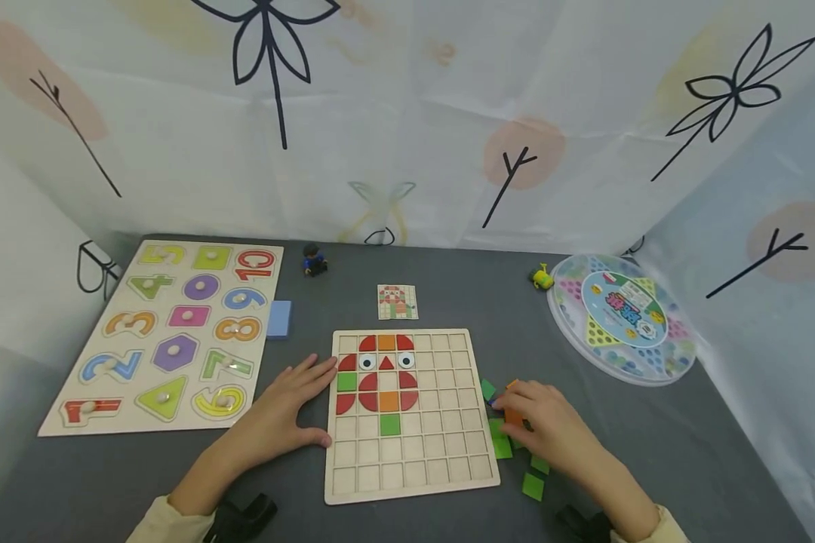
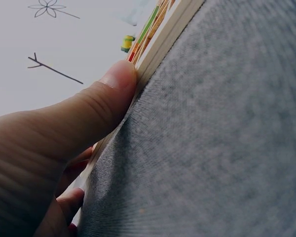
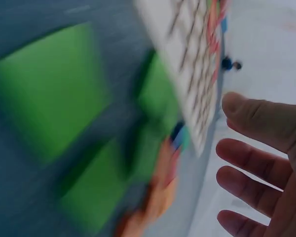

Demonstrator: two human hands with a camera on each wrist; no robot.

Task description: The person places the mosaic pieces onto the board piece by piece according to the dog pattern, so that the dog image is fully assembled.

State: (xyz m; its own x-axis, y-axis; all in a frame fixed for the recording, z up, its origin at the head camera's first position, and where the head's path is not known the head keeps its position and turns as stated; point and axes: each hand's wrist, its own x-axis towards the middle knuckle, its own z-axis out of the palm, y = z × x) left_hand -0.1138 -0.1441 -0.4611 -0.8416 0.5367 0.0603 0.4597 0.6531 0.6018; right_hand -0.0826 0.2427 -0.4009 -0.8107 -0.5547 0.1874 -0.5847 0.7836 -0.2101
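Head view: the left hand [image 1: 288,403], fingers spread, rests against the left edge of the grid board [image 1: 441,445], whose cells hold red, orange, eye-marked and 2 green pieces [image 1: 390,424]; the right hand [image 1: 550,422] is above loose green tiles [image 1: 533,486], seemingly light, stiff, best pinched edgewise; left wrist: thumb [image 2: 106,94] touches the rim; right wrist: fingers stand parted, holding nothing.

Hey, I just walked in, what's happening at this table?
A person's left hand rests against the left edge of a wooden grid board. Their right hand is over loose green and orange tiles beside it, with no tile visible in its fingers. Red, orange and green tiles and two eye tiles fill part of the grid.
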